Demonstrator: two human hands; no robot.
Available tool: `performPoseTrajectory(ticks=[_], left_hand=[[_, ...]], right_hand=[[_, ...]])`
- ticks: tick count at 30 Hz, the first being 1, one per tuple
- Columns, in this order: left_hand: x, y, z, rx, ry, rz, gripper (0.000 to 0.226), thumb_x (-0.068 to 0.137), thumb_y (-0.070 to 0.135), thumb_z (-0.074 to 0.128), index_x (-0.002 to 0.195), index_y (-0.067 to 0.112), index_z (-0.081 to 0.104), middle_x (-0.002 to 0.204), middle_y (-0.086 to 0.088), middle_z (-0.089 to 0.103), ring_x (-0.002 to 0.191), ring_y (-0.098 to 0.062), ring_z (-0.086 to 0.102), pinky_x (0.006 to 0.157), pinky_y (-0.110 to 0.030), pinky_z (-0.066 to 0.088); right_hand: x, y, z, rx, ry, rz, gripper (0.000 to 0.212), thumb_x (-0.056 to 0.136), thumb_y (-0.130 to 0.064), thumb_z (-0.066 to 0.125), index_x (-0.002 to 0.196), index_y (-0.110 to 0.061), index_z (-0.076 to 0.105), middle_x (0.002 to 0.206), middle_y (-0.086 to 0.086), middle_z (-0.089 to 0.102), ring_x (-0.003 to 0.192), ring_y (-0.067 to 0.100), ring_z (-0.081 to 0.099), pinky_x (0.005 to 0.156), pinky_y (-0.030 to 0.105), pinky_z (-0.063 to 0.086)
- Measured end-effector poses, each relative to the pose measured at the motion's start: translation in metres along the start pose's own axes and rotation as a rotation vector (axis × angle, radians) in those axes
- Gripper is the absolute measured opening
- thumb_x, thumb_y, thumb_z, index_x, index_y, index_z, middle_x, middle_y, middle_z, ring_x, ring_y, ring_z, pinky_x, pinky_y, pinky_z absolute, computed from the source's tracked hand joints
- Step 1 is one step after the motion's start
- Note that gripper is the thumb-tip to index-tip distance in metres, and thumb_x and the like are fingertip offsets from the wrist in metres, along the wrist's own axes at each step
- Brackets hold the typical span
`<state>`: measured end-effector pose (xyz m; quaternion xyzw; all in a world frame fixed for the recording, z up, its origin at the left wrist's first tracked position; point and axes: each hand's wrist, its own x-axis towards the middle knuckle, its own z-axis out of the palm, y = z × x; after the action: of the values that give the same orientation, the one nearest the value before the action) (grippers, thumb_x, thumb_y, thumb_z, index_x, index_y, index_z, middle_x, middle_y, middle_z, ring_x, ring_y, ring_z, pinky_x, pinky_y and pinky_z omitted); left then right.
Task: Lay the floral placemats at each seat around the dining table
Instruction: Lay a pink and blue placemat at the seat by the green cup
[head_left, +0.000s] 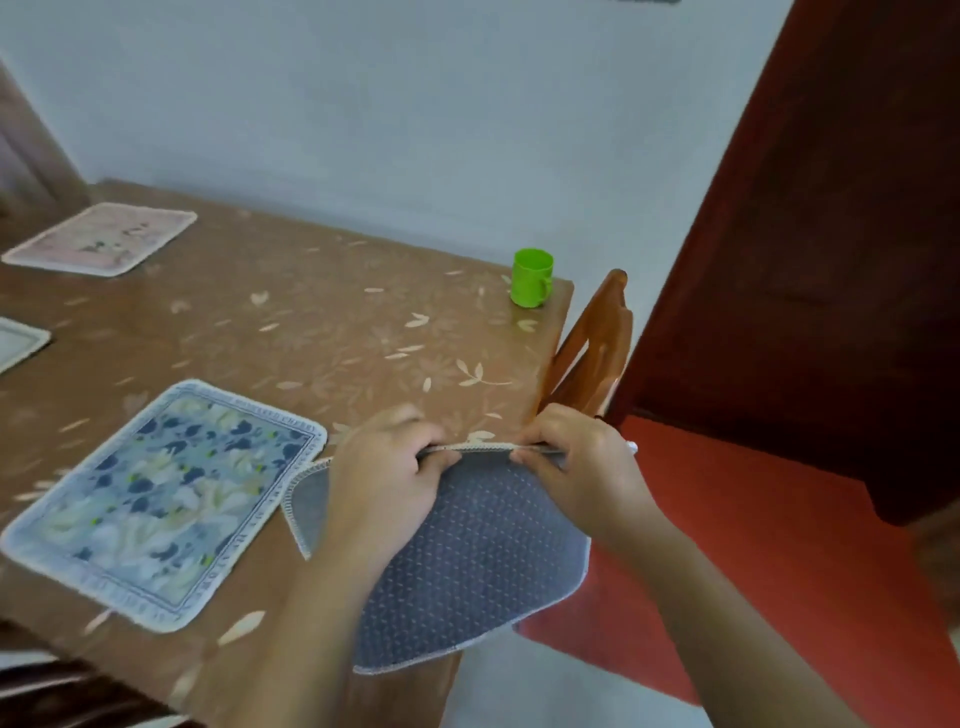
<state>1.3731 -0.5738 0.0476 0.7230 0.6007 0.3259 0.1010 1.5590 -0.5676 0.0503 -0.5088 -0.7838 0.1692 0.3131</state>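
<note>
Left hand (384, 470) beside right hand (574, 462), fingers (441, 460) curled.

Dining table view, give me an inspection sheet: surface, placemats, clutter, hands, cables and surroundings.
Surface: table with a brown, leaf-patterned cover.
Job's things: blue floral placemat flat at the near edge; pink placemat flat at the far left; third mat cut off by the left frame edge; held placemat raised at the near right corner, grey dotted underside facing the camera.
Clutter: green cup upright near the far right corner.
Hands: left hand and right hand each pinch the held placemat's top edge.
Cables: nothing seen.
Surroundings: wooden chair at the table's right end; pale wall behind; red floor on the right.
</note>
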Motion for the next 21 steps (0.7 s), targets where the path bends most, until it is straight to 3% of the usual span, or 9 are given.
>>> performPoseTrajectory(ticks=[4, 8, 11, 15, 18, 21], left_hand=[[-0.014, 0.02, 0.012, 0.021, 0.057, -0.129, 0.005, 0.075, 0.016, 0.071, 0.072, 0.02, 0.069, 0.07, 0.011, 0.049, 0.069, -0.013, 0.05, 0.063, -0.028, 0.035], [-0.019, 0.02, 0.011, 0.028, 0.119, -0.254, 0.008, 0.074, 0.014, 0.072, 0.07, 0.021, 0.07, 0.064, 0.012, 0.048, 0.066, -0.013, 0.049, 0.056, -0.02, 0.03], [-0.013, 0.014, 0.011, 0.041, 0.149, -0.324, 0.007, 0.075, 0.015, 0.072, 0.072, 0.022, 0.07, 0.066, 0.013, 0.049, 0.067, -0.01, 0.049, 0.057, -0.022, 0.031], [0.004, 0.001, 0.015, 0.068, 0.185, -0.405, 0.002, 0.076, 0.018, 0.071, 0.074, 0.019, 0.07, 0.075, 0.002, 0.058, 0.074, -0.019, 0.056, 0.063, -0.033, 0.04], [0.021, -0.013, 0.017, 0.089, 0.207, -0.451, 0.006, 0.076, 0.02, 0.071, 0.075, 0.015, 0.068, 0.077, -0.001, 0.06, 0.074, -0.018, 0.055, 0.061, -0.03, 0.036], [0.043, -0.024, 0.017, 0.11, 0.223, -0.464, 0.011, 0.076, 0.02, 0.071, 0.069, 0.015, 0.064, 0.072, 0.007, 0.054, 0.072, -0.015, 0.051, 0.057, -0.029, 0.03]], right_hand=[[0.009, 0.021, -0.008, 0.077, -0.087, -0.097, 0.006, 0.076, -0.006, 0.07, 0.076, -0.011, 0.067, 0.071, -0.021, 0.052, 0.07, 0.007, 0.054, 0.065, 0.026, 0.044], [0.025, 0.028, 0.0, 0.135, -0.192, -0.163, 0.002, 0.079, -0.01, 0.068, 0.079, -0.009, 0.069, 0.078, 0.003, 0.065, 0.077, 0.021, 0.059, 0.071, 0.043, 0.048], [0.045, 0.032, 0.009, 0.16, -0.229, -0.221, 0.002, 0.078, -0.01, 0.068, 0.077, -0.011, 0.068, 0.076, 0.0, 0.062, 0.075, 0.018, 0.057, 0.07, 0.04, 0.047], [0.079, 0.039, 0.023, 0.167, -0.272, -0.256, 0.004, 0.078, -0.01, 0.068, 0.075, -0.014, 0.068, 0.077, -0.001, 0.063, 0.076, 0.015, 0.057, 0.071, 0.032, 0.045], [0.105, 0.043, 0.033, 0.169, -0.321, -0.292, 0.004, 0.08, -0.011, 0.066, 0.077, -0.014, 0.068, 0.079, -0.003, 0.063, 0.08, 0.015, 0.057, 0.072, 0.027, 0.042], [0.135, 0.047, 0.041, 0.173, -0.361, -0.298, 0.004, 0.081, -0.013, 0.065, 0.08, -0.015, 0.069, 0.082, -0.006, 0.062, 0.084, 0.014, 0.058, 0.075, 0.028, 0.043]])
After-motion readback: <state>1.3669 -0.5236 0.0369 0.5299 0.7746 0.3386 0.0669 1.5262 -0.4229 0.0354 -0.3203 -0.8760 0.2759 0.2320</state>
